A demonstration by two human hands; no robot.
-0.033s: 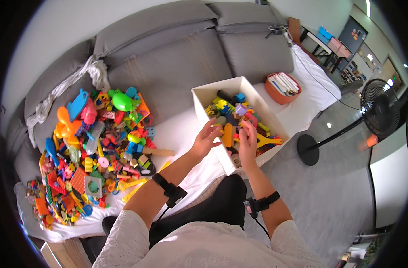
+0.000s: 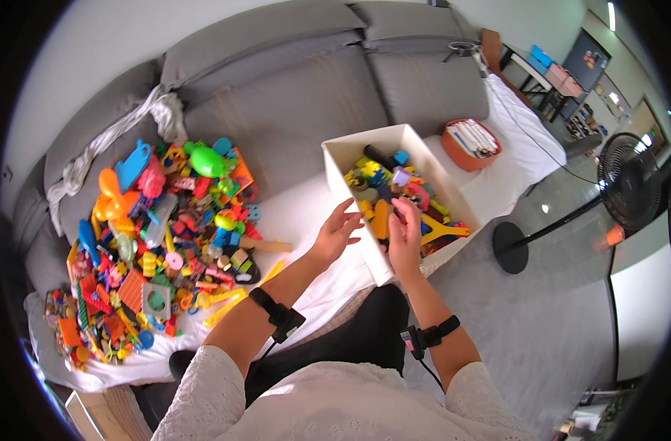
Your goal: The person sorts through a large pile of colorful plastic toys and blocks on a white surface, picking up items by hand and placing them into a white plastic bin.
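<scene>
A tall white box [image 2: 379, 273] on the couch holds a mix of toy pieces, with a yellow fork-shaped piece [image 2: 442, 230] lying at its near right. Beside the box's left wall, my left hand [image 2: 335, 237] has its fingers apart and nothing in them. My right hand [image 2: 404, 239] is over the near end of the box with its fingers curled together; what they hold, if anything, is hidden. An orange block [image 2: 380, 219] sits in the box between the two hands. To the left, a large heap of loose colourful toys [image 2: 174, 261] covers the seat.
A round terracotta-coloured container [image 2: 469, 160] with white slim items stands behind the box to the right. A black standing fan [image 2: 628, 180] is on the floor at right. Grey cushions [image 2: 284, 95] line the back of the couch, and a white sheet [image 2: 302, 217] covers its seat.
The scene sits slightly farther right in the picture. Both hands stay nearly in place in the picture, so they lie slightly farther left relative to the box.
</scene>
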